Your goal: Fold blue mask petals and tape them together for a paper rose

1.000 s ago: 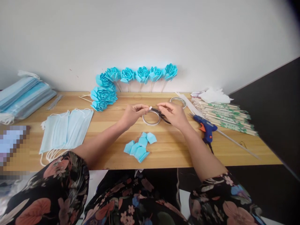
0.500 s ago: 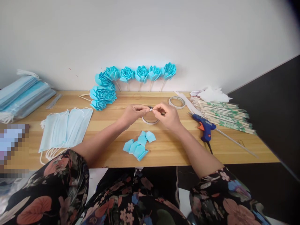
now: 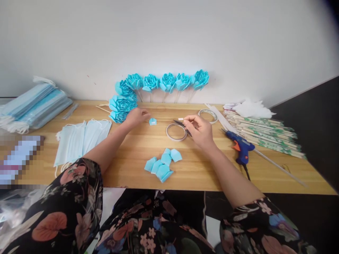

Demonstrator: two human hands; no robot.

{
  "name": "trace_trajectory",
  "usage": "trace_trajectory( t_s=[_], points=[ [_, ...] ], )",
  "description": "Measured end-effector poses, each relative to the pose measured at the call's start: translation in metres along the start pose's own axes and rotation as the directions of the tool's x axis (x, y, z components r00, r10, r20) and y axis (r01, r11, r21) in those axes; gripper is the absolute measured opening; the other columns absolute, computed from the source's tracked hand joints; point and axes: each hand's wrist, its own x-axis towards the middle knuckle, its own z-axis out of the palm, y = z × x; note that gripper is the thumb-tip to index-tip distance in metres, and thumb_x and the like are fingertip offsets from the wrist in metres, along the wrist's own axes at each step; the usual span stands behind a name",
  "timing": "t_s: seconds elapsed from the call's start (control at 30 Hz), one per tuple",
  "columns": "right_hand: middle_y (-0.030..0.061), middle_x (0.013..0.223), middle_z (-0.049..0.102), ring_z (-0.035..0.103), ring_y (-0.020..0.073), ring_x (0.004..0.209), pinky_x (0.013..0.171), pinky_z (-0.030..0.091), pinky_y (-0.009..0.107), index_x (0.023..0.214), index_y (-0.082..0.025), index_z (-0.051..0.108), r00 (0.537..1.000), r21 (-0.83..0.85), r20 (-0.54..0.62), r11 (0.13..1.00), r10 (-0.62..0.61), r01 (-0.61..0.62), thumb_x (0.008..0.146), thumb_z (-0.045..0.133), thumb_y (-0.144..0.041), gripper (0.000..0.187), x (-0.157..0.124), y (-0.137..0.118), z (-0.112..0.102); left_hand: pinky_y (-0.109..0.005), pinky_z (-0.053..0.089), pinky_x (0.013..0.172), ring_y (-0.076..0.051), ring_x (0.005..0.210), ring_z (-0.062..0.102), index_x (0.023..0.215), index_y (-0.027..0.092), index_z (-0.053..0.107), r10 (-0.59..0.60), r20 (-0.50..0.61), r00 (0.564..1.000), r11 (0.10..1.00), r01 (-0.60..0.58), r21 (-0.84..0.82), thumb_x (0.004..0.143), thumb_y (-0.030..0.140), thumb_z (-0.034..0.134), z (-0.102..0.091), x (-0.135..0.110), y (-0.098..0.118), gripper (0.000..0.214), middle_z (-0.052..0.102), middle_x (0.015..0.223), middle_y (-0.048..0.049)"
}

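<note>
Near the blue flowers, my left hand (image 3: pixel 139 115) is bent with its fingers drawn together; whether anything small is between them I cannot make out. Just by those fingertips is a light-blue petal piece (image 3: pixel 153 121) with a white patch on it, and I cannot tell if the hand touches it. Closed in a pinch, my right hand (image 3: pixel 200 130) has a small white strip of tape (image 3: pixel 180 119) at its fingertips. Under that hand lies a dark pointed tool (image 3: pixel 179 123), partly hidden, beside a tape roll (image 3: pixel 169 137). Several blue petal pieces (image 3: pixel 160 168) lie in front.
Blue flowers on sticks (image 3: pixel 167 83) lean against the wall, with others lying at the left. Pale blue masks (image 3: pixel 71 139) and a packed mask stack (image 3: pixel 34 106) are on the left. To the right are another tape roll (image 3: pixel 216 117), wrapped chopsticks (image 3: pixel 267 135) and a blue glue gun (image 3: pixel 241 144).
My hands have parted from their shared grip on the white piece. The left hand has moved left, uncovering the petal piece. The right hand keeps a white strip. The view has shifted slightly.
</note>
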Motion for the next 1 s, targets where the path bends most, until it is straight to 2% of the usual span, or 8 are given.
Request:
trace_trajectory(
  t_s=[0.1, 0.27, 0.37, 0.5, 0.67, 0.8, 0.9, 1.0],
  points=[
    [0.0022, 0.084, 0.075, 0.069, 0.0153, 0.07, 0.066, 0.055, 0.029, 0.097, -0.022, 0.07, 0.998, 0.046, 0.024, 0.997, 0.053, -0.054, 0.091, 0.061, -0.035, 0.017, -0.002, 0.005, 0.002, -0.028, 0.04, 0.065, -0.022, 0.081, 0.066, 0.091, 0.016, 0.08, -0.002, 0.076, 0.997, 0.996, -0.005, 0.091, 0.084, 0.039, 0.059, 0.005, 0.0, 0.0, 0.032, 0.079, 0.092, -0.0083],
    [0.0021, 0.086, 0.073, 0.068, 0.0151, 0.075, 0.067, 0.056, 0.029, 0.113, -0.023, 0.069, 0.992, 0.116, 0.08, 0.987, 0.102, -0.111, 0.09, 0.063, -0.034, 0.026, -0.003, 0.009, 0.007, -0.028, 0.035, 0.062, -0.021, 0.078, 0.066, 0.086, 0.016, 0.079, -0.033, 0.045, 0.998, 0.988, 0.026, 0.15, 0.083, 0.028, 0.06, 0.016, -0.006, 0.007, 0.023, 0.079, 0.093, -0.0091],
    [0.0015, 0.085, 0.072, 0.067, 0.0141, 0.073, 0.066, 0.057, 0.028, 0.117, -0.023, 0.067, 0.987, 0.165, 0.098, 0.976, 0.129, -0.144, 0.089, 0.063, -0.033, 0.03, -0.001, 0.008, 0.011, -0.027, 0.034, 0.061, -0.019, 0.074, 0.064, 0.08, 0.014, 0.076, -0.01, 0.036, 0.999, 0.994, 0.006, 0.107, 0.082, 0.024, 0.058, 0.019, -0.009, 0.007, 0.02, 0.078, 0.088, -0.0096],
    [0.0026, 0.089, 0.073, 0.07, 0.0164, 0.081, 0.067, 0.059, 0.029, 0.124, -0.023, 0.063, 0.971, 0.194, 0.175, 0.961, 0.162, -0.195, 0.088, 0.063, -0.034, 0.038, 0.009, 0.0, 0.019, -0.026, 0.036, 0.061, -0.017, 0.067, 0.061, 0.081, 0.013, 0.073, 0.079, 0.001, 0.997, 0.992, -0.078, -0.097, 0.083, 0.026, 0.057, 0.016, -0.014, 0.013, 0.021, 0.075, 0.078, -0.0065],
    [0.0042, 0.098, 0.074, 0.07, 0.0192, 0.085, 0.065, 0.06, 0.031, 0.137, -0.025, 0.056, 0.923, 0.186, 0.306, 0.937, 0.232, -0.297, 0.084, 0.066, -0.034, 0.054, 0.027, -0.014, 0.031, -0.026, 0.039, 0.064, -0.015, 0.068, 0.06, 0.081, 0.014, 0.069, 0.205, -0.052, 0.977, 0.913, -0.21, -0.349, 0.083, 0.033, 0.06, 0.003, -0.029, 0.036, 0.022, 0.072, 0.076, -0.0036],
    [0.0005, 0.087, 0.072, 0.067, 0.0168, 0.072, 0.061, 0.058, 0.03, 0.139, -0.026, 0.055, 0.9, 0.226, 0.352, 0.91, 0.258, -0.349, 0.082, 0.068, -0.032, 0.058, 0.032, -0.02, 0.039, -0.025, 0.04, 0.065, -0.014, 0.069, 0.059, 0.076, 0.015, 0.066, 0.241, -0.095, 0.966, 0.868, -0.258, -0.423, 0.081, 0.031, 0.062, -0.001, -0.037, 0.049, 0.017, 0.069, 0.073, -0.0021],
    [-0.0023, 0.08, 0.069, 0.062, 0.0139, 0.063, 0.06, 0.056, 0.029, 0.137, -0.024, 0.055, 0.912, 0.249, 0.324, 0.907, 0.253, -0.34, 0.081, 0.069, -0.031, 0.059, 0.031, -0.02, 0.043, -0.025, 0.043, 0.066, -0.013, 0.07, 0.058, 0.082, 0.015, 0.063, 0.206, -0.112, 0.972, 0.763, -0.231, -0.603, 0.084, 0.037, 0.06, 0.004, -0.04, 0.051, 0.022, 0.066, 0.075, -0.0018],
    [-0.0024, 0.08, 0.068, 0.063, 0.0146, 0.069, 0.061, 0.056, 0.029, 0.136, -0.025, 0.055, 0.941, 0.297, 0.209, 0.9, 0.264, -0.319, 0.08, 0.07, -0.034, 0.059, 0.028, -0.018, 0.043, -0.027, 0.047, 0.068, -0.014, 0.07, 0.059, 0.098, 0.015, 0.063, 0.156, -0.04, 0.987, 0.601, -0.127, -0.789, 0.09, 0.051, 0.053, 0.011, -0.043, 0.054, 0.038, 0.064, 0.078, -0.002]
  ],
)
